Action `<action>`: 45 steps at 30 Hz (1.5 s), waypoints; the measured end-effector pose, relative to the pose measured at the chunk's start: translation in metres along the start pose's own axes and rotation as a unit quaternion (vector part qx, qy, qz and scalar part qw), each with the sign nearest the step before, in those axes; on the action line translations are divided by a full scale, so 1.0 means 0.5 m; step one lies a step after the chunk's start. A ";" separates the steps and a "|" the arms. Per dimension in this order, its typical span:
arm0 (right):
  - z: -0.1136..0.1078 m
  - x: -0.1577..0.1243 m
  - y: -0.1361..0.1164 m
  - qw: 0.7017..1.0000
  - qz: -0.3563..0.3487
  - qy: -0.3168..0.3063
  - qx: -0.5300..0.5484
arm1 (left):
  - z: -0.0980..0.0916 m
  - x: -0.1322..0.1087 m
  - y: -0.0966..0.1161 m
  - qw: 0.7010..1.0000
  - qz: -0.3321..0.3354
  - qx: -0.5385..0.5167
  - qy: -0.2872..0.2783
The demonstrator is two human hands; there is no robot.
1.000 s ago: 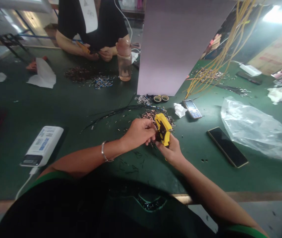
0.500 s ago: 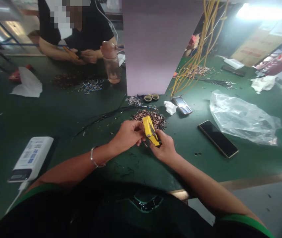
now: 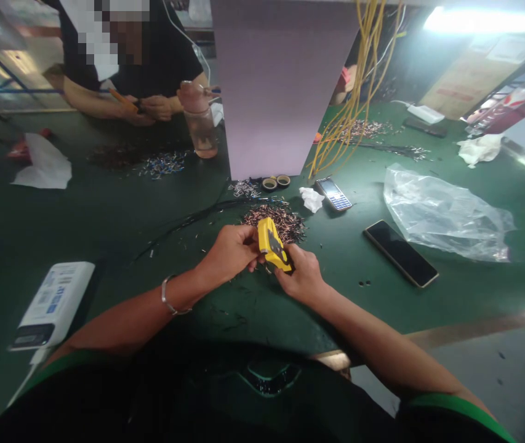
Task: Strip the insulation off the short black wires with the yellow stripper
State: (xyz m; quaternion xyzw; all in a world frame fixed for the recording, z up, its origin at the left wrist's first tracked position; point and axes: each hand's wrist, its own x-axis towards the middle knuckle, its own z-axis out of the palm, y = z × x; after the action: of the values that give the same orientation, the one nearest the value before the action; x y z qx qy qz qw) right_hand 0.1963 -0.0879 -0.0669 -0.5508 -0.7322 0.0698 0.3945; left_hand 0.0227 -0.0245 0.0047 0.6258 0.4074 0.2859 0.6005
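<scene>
Green desk (image 3: 119, 227): your right hand (image 3: 306, 277) grips yellow tool (image 3: 266, 237); can't tell what left hand (image 3: 229, 251) holds; bump could scatter coppery bits (image 3: 292, 223).

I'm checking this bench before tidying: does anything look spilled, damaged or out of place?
Mostly stray items, nothing plainly broken: a crumpled tissue lies like litter beside the keypad device, a rumpled plastic bag sprawls near the dark phone, and two small dark bits lie apart from the coppery pile behind the yellow tool.

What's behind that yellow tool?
Behind the yellow tool, a heap of small copper-coloured pieces lies on the green table. The tool covers part of the heap, so that bit can't be seen.
</scene>
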 end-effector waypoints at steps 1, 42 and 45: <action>0.000 0.000 0.000 1.000 -0.004 0.006 -0.005 | -0.001 0.000 -0.001 1.000 0.001 0.000 0.000; -0.003 0.008 -0.024 0.820 0.281 -0.107 0.488 | 0.007 -0.004 -0.014 0.974 0.117 0.182 0.069; -0.006 0.012 -0.023 0.808 0.266 -0.117 0.513 | 0.010 -0.012 -0.009 0.953 0.156 0.243 0.095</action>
State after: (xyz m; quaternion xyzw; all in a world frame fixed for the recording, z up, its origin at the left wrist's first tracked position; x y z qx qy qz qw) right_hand 0.1889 -0.0882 -0.0558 -0.4291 -0.4555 0.6015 0.4966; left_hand 0.0232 -0.0325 0.0007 0.7784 0.4174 0.3266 0.3365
